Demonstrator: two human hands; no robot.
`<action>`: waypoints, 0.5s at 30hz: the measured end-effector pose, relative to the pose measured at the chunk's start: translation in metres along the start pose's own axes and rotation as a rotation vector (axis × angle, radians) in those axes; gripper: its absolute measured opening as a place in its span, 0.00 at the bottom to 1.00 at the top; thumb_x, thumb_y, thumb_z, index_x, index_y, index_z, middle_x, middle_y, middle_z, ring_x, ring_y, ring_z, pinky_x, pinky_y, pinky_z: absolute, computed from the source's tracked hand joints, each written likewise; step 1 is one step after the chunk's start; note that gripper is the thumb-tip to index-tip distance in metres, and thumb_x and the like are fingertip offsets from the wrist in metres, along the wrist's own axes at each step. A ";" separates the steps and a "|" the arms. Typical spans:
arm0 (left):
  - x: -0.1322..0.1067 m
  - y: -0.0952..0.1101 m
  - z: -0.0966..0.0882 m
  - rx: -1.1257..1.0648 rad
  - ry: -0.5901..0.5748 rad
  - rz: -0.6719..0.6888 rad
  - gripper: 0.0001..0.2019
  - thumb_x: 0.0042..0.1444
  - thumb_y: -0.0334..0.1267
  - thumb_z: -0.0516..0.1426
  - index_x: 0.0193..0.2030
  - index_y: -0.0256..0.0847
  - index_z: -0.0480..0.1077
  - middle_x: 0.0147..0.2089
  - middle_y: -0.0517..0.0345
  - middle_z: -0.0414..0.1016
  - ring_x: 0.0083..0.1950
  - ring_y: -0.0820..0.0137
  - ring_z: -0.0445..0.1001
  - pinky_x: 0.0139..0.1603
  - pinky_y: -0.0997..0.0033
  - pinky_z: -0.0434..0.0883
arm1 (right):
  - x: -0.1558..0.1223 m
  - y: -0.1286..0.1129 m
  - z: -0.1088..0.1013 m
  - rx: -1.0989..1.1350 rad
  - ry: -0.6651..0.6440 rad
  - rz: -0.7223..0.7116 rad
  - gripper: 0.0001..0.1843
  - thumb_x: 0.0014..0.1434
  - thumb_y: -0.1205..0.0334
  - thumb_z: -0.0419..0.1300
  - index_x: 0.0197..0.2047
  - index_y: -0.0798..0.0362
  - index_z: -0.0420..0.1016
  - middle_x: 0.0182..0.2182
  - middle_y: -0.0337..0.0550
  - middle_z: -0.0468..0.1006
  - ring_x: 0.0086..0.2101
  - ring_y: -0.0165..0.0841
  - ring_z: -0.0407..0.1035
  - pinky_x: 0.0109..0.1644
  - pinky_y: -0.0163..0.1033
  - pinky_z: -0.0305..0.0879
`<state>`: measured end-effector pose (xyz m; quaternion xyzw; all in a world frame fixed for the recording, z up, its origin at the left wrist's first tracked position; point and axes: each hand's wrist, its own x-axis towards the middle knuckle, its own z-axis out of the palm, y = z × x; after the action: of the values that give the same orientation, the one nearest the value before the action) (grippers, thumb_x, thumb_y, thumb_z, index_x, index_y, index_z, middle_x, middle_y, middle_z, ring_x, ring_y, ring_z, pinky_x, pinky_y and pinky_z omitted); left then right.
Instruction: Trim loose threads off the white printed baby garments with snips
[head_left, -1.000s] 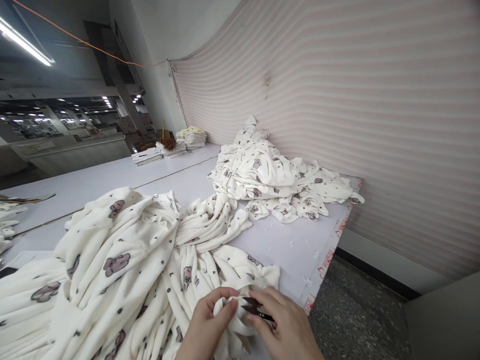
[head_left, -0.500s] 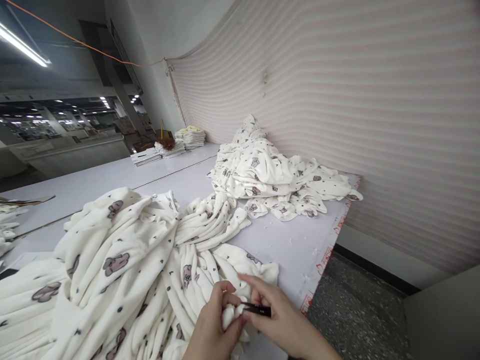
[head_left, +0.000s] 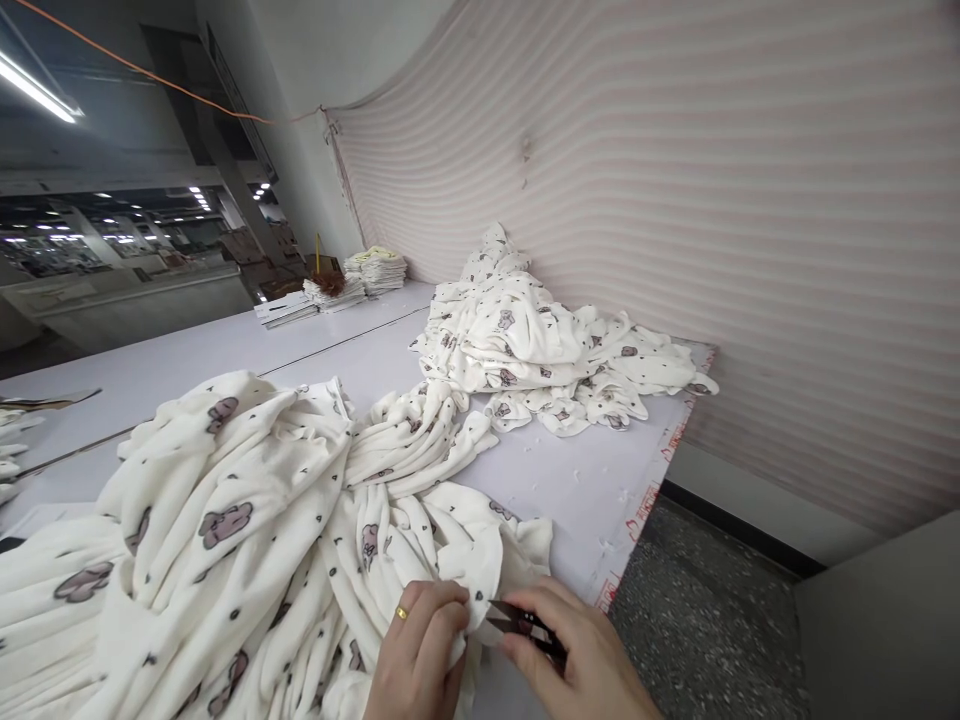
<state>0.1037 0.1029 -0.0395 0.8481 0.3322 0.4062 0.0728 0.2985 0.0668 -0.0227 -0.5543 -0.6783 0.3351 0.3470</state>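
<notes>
At the bottom centre my left hand (head_left: 424, 645), with a gold ring on one finger, is closed on a fold of white printed fabric (head_left: 480, 570). My right hand (head_left: 581, 650) grips small black thread snips (head_left: 525, 625). Their two blades are apart and point left, close beside the fabric edge at my left fingertips. Dark dots and mauve animal figures are printed on the cloth. A big heap of the same fabric (head_left: 232, 520) covers the table to the left of my hands, and folds of it run under them.
Another pile of the printed fabric (head_left: 517, 340) lies farther back, near a striped cloth hanging (head_left: 675, 200). Folded stacks (head_left: 375, 272) stand at the table's far end. White scraps dot the table (head_left: 570, 500). Its right edge drops to a speckled floor (head_left: 720, 610).
My left hand has turned over, bringing its back and ring into view, and a flap of fabric now stands up by it. The snips have moved slightly right, their open blades now visible.
</notes>
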 end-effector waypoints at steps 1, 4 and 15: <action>0.000 0.000 0.001 -0.006 0.005 -0.017 0.12 0.56 0.20 0.51 0.40 0.41 0.64 0.40 0.49 0.73 0.39 0.64 0.70 0.41 0.66 0.68 | 0.000 -0.003 -0.001 -0.066 -0.002 -0.020 0.12 0.59 0.61 0.57 0.46 0.48 0.74 0.39 0.43 0.79 0.37 0.38 0.75 0.36 0.35 0.68; 0.001 0.003 0.003 -0.030 0.003 -0.053 0.10 0.59 0.22 0.49 0.39 0.43 0.63 0.39 0.50 0.73 0.39 0.65 0.69 0.40 0.65 0.68 | 0.000 -0.008 0.004 -0.219 0.043 -0.057 0.09 0.62 0.60 0.55 0.42 0.47 0.76 0.34 0.42 0.80 0.32 0.36 0.75 0.29 0.33 0.64; 0.040 -0.027 -0.028 -0.417 0.418 -0.915 0.07 0.54 0.43 0.58 0.36 0.46 0.66 0.31 0.62 0.73 0.37 0.64 0.75 0.38 0.69 0.72 | 0.011 0.040 -0.002 0.208 0.146 0.155 0.10 0.59 0.60 0.55 0.44 0.51 0.71 0.34 0.42 0.78 0.37 0.37 0.73 0.40 0.37 0.68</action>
<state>0.0876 0.1439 -0.0062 0.4857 0.5873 0.5502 0.3413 0.3195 0.0840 -0.0538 -0.5890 -0.5679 0.3881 0.4243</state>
